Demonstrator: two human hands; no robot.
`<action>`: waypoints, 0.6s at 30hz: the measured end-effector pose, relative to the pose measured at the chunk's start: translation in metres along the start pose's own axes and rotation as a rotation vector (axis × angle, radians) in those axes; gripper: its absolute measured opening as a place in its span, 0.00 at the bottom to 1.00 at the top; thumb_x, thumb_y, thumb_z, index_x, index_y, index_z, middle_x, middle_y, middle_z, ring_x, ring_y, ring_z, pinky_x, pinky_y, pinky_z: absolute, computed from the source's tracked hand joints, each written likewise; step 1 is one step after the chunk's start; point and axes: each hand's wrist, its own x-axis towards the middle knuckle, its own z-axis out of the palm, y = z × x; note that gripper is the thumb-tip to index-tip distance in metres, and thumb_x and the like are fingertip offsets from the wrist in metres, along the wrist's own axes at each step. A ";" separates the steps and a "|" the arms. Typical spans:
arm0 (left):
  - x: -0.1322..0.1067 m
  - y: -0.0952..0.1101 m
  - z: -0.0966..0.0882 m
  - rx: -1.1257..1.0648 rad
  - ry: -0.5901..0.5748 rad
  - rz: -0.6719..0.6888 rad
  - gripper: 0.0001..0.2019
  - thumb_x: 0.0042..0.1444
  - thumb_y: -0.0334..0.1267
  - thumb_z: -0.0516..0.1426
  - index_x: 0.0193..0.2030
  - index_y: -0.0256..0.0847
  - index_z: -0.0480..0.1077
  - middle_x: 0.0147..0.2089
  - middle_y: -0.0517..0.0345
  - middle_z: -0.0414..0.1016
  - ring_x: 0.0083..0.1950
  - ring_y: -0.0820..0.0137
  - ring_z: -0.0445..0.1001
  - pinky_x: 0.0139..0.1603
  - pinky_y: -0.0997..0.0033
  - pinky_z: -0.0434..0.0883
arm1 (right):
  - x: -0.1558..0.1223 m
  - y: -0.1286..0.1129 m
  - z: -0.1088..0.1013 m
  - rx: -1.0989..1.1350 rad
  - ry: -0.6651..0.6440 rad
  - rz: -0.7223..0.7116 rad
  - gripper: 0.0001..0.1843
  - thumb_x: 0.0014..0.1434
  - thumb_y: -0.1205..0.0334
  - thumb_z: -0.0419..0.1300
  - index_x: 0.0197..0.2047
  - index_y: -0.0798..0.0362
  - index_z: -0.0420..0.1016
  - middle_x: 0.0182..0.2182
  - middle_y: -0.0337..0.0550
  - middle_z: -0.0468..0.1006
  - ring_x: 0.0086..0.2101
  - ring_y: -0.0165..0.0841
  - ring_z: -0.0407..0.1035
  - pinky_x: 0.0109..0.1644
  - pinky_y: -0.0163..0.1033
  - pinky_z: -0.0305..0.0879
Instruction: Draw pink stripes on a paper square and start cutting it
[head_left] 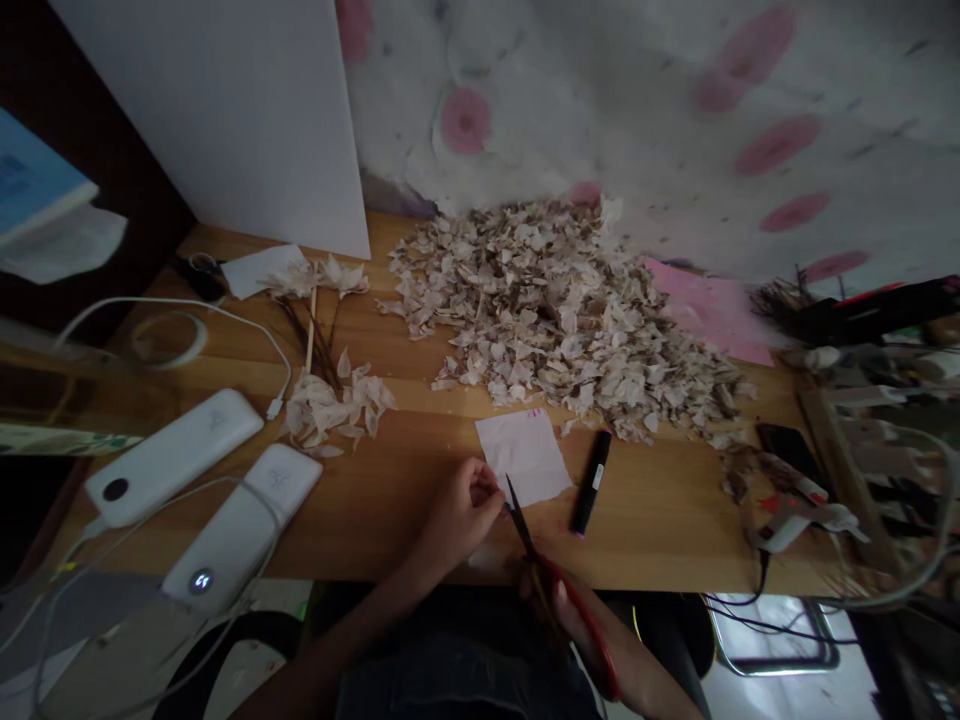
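Note:
My left hand (454,520) pinches the lower left corner of a small sheet of white paper (525,455) with pink marks along its top edge. My right hand (559,610) is shut on a pair of red-handled scissors (536,555), and their dark blades point up at the sheet's lower edge. A black marker pen (591,483) lies on the wooden desk (420,540) just right of the sheet. Behind it spreads a large heap of cut paper petals (555,310).
Two white power banks (172,458) with cables lie at the left, near a roll of tape (169,340) and assembled petal stems (319,340). A glue gun (795,515), a phone (787,450) and pink paper (712,310) sit at the right. A white board (225,120) stands at the back.

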 end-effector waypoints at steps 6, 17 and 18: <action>-0.001 -0.002 -0.001 0.059 0.004 0.036 0.07 0.47 0.30 0.59 0.29 0.42 0.64 0.29 0.62 0.70 0.31 0.72 0.73 0.34 0.72 0.72 | 0.002 0.006 0.004 0.004 0.027 0.022 0.36 0.63 0.27 0.44 0.46 0.50 0.75 0.44 0.50 0.78 0.47 0.45 0.71 0.56 0.48 0.67; -0.001 -0.006 -0.002 0.102 -0.007 0.062 0.08 0.49 0.29 0.58 0.30 0.43 0.61 0.30 0.62 0.70 0.31 0.71 0.72 0.35 0.72 0.71 | 0.003 0.004 0.005 -0.029 0.073 0.069 0.44 0.61 0.25 0.46 0.59 0.54 0.73 0.54 0.57 0.76 0.57 0.51 0.67 0.65 0.55 0.59; -0.001 -0.005 -0.002 0.103 -0.010 0.061 0.08 0.49 0.29 0.58 0.30 0.43 0.61 0.30 0.62 0.70 0.31 0.71 0.72 0.35 0.72 0.71 | 0.002 0.002 0.005 -0.043 0.069 0.072 0.45 0.60 0.25 0.46 0.58 0.54 0.74 0.53 0.57 0.77 0.57 0.51 0.67 0.64 0.55 0.60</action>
